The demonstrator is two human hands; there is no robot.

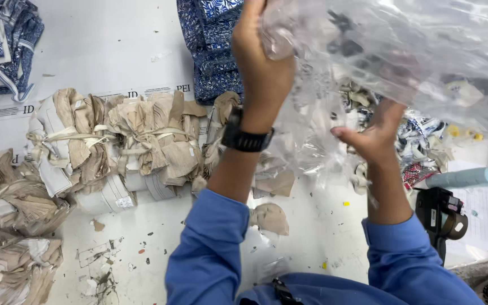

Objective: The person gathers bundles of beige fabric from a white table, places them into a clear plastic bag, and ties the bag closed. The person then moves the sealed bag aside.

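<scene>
Above the desk point(114, 45), the left hand point(261, 62) has its grip closed on a clear plastic bag point(402, 51), while the right hand point(371, 135) pinches the bag's lower part beside tied beige cloth bundles point(114, 147).

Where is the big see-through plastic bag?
In the head view, upper right: the clear plastic bag is held up by the left hand and right hand.

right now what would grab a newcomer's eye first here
The big crumpled clear plastic bag at upper right, gripped at its edge by the raised left hand while the right hand reaches in beneath it. Next, the tied beige fabric bundles at centre left on the white table, and blue patterned cloth at top.
</scene>
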